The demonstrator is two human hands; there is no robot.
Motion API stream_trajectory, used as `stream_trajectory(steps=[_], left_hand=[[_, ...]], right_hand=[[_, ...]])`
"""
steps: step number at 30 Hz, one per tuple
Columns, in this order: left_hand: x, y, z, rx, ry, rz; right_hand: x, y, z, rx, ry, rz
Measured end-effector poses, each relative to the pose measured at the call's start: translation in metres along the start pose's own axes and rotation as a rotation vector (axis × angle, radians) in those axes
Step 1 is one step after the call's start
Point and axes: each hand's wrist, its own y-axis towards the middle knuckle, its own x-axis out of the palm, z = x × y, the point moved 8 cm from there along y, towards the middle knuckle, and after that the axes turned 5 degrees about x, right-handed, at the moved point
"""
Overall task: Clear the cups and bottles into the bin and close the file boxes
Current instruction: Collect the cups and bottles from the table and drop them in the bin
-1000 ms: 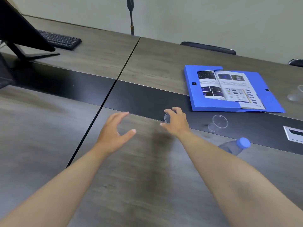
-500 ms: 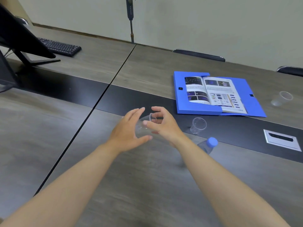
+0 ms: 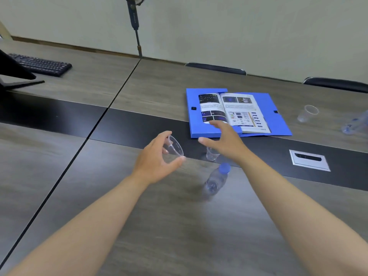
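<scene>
My left hand is shut on a clear plastic cup, held tilted above the table. My right hand is open, fingers spread, hovering just above a second clear cup that stands on the dark strip. A small water bottle with a blue cap stands below my right wrist. A blue file box lies open with a booklet inside it. A third clear cup stands at the far right, and another bottle lies blurred at the right edge.
A black keyboard and a monitor stand sit at the far left. A silver cable hatch is set into the dark strip at right. Two chair backs line the far edge. A pole stands at the wall.
The cup has passed from my right hand to my left. My right hand has let go and reached right and forward over the second cup. The view has shifted left.
</scene>
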Motion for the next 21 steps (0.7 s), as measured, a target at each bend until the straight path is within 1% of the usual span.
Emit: stream_trajectory(steps=[2,4,6,8,10,13,16,19,21], left_hand=[[0.003,0.0,-0.007,-0.029,-0.005,0.01],[0.007,0.0,-0.013,-0.054,-0.005,0.014],[0.013,0.0,-0.021,-0.076,-0.002,-0.001],[0.02,0.0,-0.029,-0.087,0.0,-0.022],[0.025,-0.001,-0.037,-0.094,-0.003,-0.038],[0.03,0.001,-0.046,-0.105,-0.008,-0.055],[0.032,0.003,-0.052,-0.107,-0.002,-0.067],[0.032,0.008,-0.052,-0.1,0.015,-0.086],[0.031,0.011,-0.046,-0.078,0.037,-0.09]], right_hand=[[-0.005,0.02,0.02,0.0,-0.177,0.023],[-0.001,0.04,0.042,0.032,-0.308,-0.002],[0.008,0.057,0.062,0.068,-0.415,-0.04],[0.02,0.07,0.08,0.107,-0.469,-0.09],[0.033,0.079,0.092,0.13,-0.483,-0.136],[0.046,0.088,0.101,0.102,-0.495,-0.169],[0.047,0.093,0.106,0.09,-0.48,-0.149],[0.035,0.092,0.105,0.125,-0.386,-0.102],[0.023,0.088,0.09,0.098,-0.314,-0.064]])
